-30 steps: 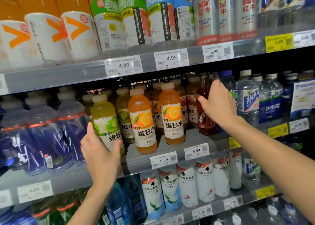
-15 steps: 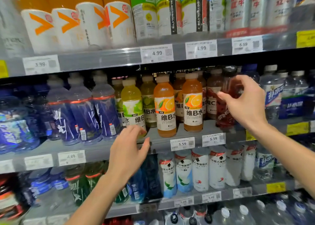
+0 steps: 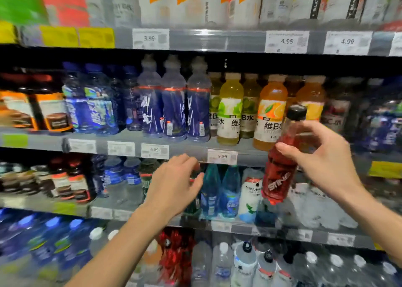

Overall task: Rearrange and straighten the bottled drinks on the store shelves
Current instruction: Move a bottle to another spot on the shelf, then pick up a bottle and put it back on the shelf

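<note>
My right hand point(image 3: 326, 158) grips a red Sting bottle point(image 3: 279, 173) with a black cap, held tilted in the air in front of the middle shelf point(image 3: 189, 149). Behind it stand orange vitamin bottles point(image 3: 270, 112) and yellow-green vitamin bottles point(image 3: 230, 110) in rows. My left hand point(image 3: 174, 184) hovers with loosely curled fingers in front of the shelf below, near a dark green bottle point(image 3: 193, 202), holding nothing.
Blue-labelled clear bottles point(image 3: 174, 99) fill the middle shelf's left part. Teal bottles point(image 3: 212, 189) and white cans point(image 3: 250, 197) stand on the lower shelf point(image 3: 104, 210). Price tags line the shelf edges. Capped water bottles point(image 3: 243, 262) crowd the bottom shelf.
My right hand has pulled the red bottle off the middle shelf and out toward me. My left hand dropped from the yellow-green bottle to the lower shelf. The view panned left.
</note>
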A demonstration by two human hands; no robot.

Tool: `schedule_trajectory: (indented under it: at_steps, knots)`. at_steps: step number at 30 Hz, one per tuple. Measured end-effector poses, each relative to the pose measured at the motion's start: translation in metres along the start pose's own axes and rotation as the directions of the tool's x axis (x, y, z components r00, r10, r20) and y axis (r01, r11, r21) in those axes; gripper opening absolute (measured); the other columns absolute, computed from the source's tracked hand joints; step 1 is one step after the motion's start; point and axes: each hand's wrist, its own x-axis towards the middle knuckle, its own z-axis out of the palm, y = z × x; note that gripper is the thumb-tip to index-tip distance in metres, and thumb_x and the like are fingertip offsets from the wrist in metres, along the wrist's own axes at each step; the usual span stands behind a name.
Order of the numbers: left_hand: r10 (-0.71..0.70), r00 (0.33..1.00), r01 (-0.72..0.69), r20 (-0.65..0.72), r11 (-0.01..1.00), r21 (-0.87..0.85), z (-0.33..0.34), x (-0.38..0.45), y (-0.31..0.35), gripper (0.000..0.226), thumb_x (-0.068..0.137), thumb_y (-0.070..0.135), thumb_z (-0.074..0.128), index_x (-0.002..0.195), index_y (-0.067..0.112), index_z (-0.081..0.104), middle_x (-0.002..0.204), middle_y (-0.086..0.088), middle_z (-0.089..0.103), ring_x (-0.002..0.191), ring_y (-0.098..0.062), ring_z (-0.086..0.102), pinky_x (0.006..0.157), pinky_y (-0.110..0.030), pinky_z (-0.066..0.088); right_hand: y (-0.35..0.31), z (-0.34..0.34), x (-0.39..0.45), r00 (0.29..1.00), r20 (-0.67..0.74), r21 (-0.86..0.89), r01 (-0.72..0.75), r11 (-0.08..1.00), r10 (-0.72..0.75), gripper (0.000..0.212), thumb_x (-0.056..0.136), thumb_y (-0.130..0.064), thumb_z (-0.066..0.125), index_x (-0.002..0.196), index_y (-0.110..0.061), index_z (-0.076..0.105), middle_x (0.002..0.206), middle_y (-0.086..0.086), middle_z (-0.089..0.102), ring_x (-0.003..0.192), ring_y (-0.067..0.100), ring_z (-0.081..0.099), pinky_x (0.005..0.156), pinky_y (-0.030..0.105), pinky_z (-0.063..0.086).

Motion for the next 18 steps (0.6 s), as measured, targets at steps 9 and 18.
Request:
schedule_trajectory:
  at_steps: [9, 18]
  knots:
    - [-0.176, 0.969, 0.160, 0.176, 0.982, 0.102, -0.002, -0.105, -0.087, 0.022, 0.094, 0.039, 0.055, 0.101, 0.019, 0.062, 0.098, -0.001, 0.062, 0.096, -0.025, 0.061, 0.074, -0.038, 0.049, -0.001, 0.140, -0.084, 0.956, 0.290, 0.180, -0.098, 0.979, 0.042, 0.031, 0.073, -0.010, 0.085, 0.081, -0.031, 0.063, 0.084, -0.014, 0.069, 0.077, -0.011, 0.061, 0.072, 0.002, 0.041]
    - [-0.326, 0.861, 0.261, 0.391, 0.942, 0.211, 0.041, -0.185, -0.135, 0.028, 0.094, 0.043, 0.050, 0.109, 0.022, 0.059, 0.107, 0.003, 0.059, 0.103, -0.023, 0.059, 0.077, -0.037, 0.047, 0.026, 0.236, -0.154, 0.854, 0.493, 0.159, -0.274, 0.948, 0.164, 0.021, 0.079, -0.009, 0.081, 0.085, -0.021, 0.064, 0.086, -0.009, 0.070, 0.083, -0.009, 0.060, 0.065, 0.001, 0.042]
